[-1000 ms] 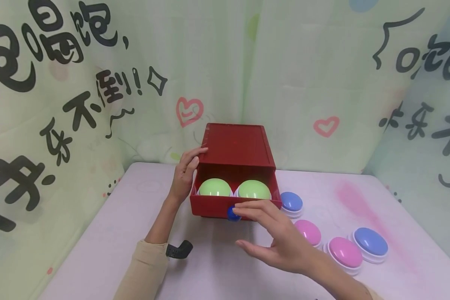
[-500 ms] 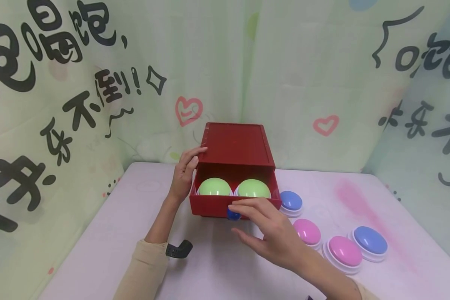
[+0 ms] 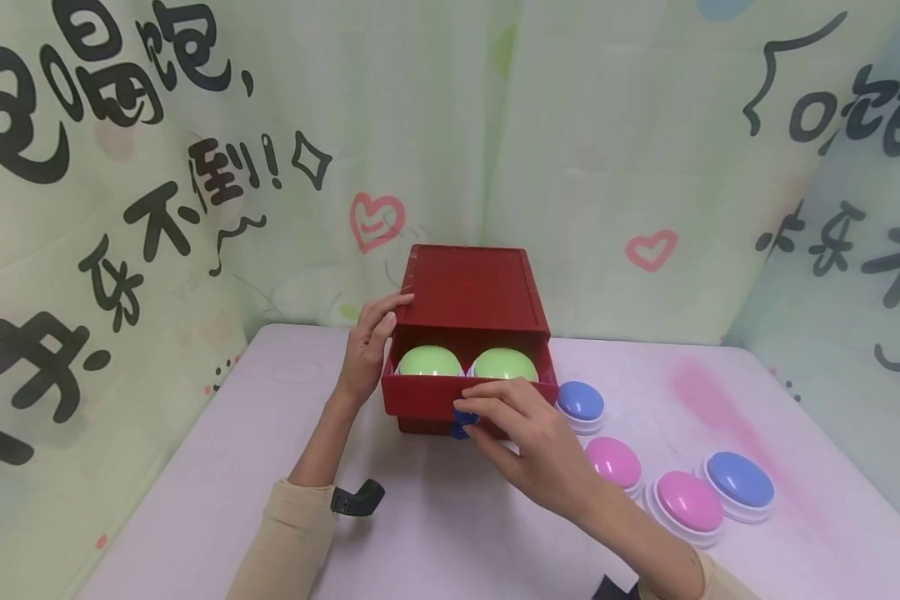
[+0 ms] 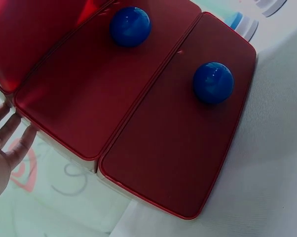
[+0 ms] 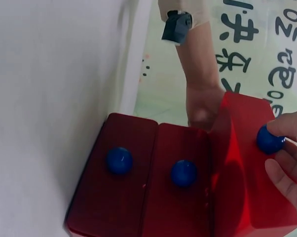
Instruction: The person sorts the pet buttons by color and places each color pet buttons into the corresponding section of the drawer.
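Note:
A red drawer box [image 3: 472, 287] stands at the back of the table in the head view. Its top drawer [image 3: 423, 396] is partly out and holds two light-green domes, the left dome [image 3: 429, 361] beside the right dome [image 3: 504, 364]. My right hand [image 3: 540, 450] has its fingers and thumb around that drawer's blue knob [image 5: 268, 140]. Along the box's left side rests my left hand [image 3: 363, 358], fingers extended and fingertips near the top edge. Below, two closed drawer fronts each carry a blue knob: the upper knob [image 4: 129, 26] and lower knob [image 4: 213, 83].
Right of the box on the white table [image 3: 412, 550] sit two blue domes, one near [image 3: 741, 480], one far [image 3: 580, 402], and two pink domes [image 3: 613, 461] [image 3: 690, 502]. A printed curtain [image 3: 570, 167] hangs behind and along the sides.
The top drawer has slid inward, its front moving back from me, and a lower knob now shows beneath it. My right hand moved with it, thumb closer to the knob; the left stays.

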`<state>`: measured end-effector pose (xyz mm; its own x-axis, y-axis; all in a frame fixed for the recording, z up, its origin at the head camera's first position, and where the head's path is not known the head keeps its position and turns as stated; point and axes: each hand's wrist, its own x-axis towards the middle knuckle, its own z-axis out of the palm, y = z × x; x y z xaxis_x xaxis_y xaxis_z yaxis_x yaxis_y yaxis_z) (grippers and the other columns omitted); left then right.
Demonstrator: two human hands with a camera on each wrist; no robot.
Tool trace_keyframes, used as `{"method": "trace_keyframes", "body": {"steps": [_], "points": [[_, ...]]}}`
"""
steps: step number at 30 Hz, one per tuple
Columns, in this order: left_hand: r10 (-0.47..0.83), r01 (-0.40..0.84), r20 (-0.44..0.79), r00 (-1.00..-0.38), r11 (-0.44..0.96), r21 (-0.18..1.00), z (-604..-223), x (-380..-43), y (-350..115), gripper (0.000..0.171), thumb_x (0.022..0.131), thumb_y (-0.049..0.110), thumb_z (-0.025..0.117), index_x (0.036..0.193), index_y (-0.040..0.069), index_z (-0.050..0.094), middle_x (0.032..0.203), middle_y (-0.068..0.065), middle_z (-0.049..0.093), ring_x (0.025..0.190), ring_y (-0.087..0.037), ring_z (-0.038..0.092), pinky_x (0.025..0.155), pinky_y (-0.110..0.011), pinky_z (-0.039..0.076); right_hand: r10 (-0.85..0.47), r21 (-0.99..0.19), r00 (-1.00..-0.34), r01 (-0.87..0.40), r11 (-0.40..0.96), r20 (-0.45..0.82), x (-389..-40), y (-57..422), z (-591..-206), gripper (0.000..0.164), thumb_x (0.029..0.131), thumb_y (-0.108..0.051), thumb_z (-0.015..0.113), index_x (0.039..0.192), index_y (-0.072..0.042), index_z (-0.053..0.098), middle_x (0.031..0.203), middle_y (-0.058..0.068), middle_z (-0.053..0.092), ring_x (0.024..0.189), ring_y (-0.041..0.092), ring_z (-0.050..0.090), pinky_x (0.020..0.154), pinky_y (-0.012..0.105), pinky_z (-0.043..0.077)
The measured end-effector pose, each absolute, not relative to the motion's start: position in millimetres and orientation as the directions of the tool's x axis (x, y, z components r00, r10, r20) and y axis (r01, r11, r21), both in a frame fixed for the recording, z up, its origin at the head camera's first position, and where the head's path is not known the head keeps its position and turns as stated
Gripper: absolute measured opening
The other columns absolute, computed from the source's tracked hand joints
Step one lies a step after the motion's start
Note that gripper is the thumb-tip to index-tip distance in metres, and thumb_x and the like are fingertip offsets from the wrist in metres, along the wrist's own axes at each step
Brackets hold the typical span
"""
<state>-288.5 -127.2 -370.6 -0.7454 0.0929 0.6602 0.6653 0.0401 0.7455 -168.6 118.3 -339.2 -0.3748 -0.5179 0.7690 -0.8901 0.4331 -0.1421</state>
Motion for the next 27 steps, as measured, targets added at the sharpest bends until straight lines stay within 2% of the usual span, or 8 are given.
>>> {"method": "trace_keyframes", "body": {"steps": [5,11,15,20,27], "points": [[0.093,0.666,0.661,-0.744,0.036,0.745,-370,-288,-128,0.043,0.106,0.021,0.041,0.142,0.004,0.058,0.143,-0.013,0.051,0.131,-0.018,0.045,0.099,-0.028,0.047,-0.504,-0.157,-0.385,-0.886,0.437,0.773,-180,117,-339,0.048,0.074,0.001,0.088,0.119,-0.009,0.073,0.119,0.006,0.068,0.110,0.023,0.063,0.083,0.032,0.060],[0.105,0.624,0.617,-0.780,0.054,0.779,-370,-290,-129,0.047,0.107,0.030,0.037,0.144,0.010,0.058,0.145,-0.008,0.049,0.133,-0.020,0.045,0.100,-0.046,0.046,-0.488,-0.192,-0.415,-0.876,0.442,0.768,-194,116,-341,0.047,0.075,0.001,0.087,0.118,-0.008,0.073,0.120,0.008,0.068,0.113,0.024,0.062,0.081,0.037,0.061],[0.109,0.603,0.595,-0.796,0.062,0.795,-371,-292,-130,0.051,0.107,0.037,0.033,0.144,0.012,0.058,0.147,-0.006,0.049,0.135,-0.021,0.043,0.102,-0.053,0.044,-0.475,-0.218,-0.439,-0.866,0.450,0.763,-201,116,-341,0.048,0.075,0.002,0.088,0.119,-0.008,0.073,0.121,0.008,0.067,0.115,0.025,0.062,0.082,0.038,0.061],[0.102,0.603,0.596,-0.797,0.069,0.795,-371,-291,-130,0.050,0.107,0.035,0.033,0.143,0.012,0.059,0.147,-0.005,0.049,0.136,-0.020,0.042,0.104,-0.049,0.042,-0.467,-0.238,-0.460,-0.856,0.458,0.756,-209,116,-341,0.047,0.076,0.003,0.086,0.119,-0.008,0.073,0.121,0.008,0.067,0.114,0.024,0.061,0.080,0.036,0.061],[0.091,0.624,0.619,-0.780,0.040,0.781,-371,-289,-129,0.046,0.107,0.027,0.037,0.142,0.009,0.059,0.144,-0.007,0.049,0.133,-0.019,0.044,0.104,-0.043,0.041,-0.445,-0.240,-0.450,-0.859,0.452,0.774,-223,115,-343,0.044,0.076,0.005,0.085,0.118,-0.007,0.073,0.119,0.010,0.067,0.110,0.025,0.062,0.074,0.034,0.061]]}}
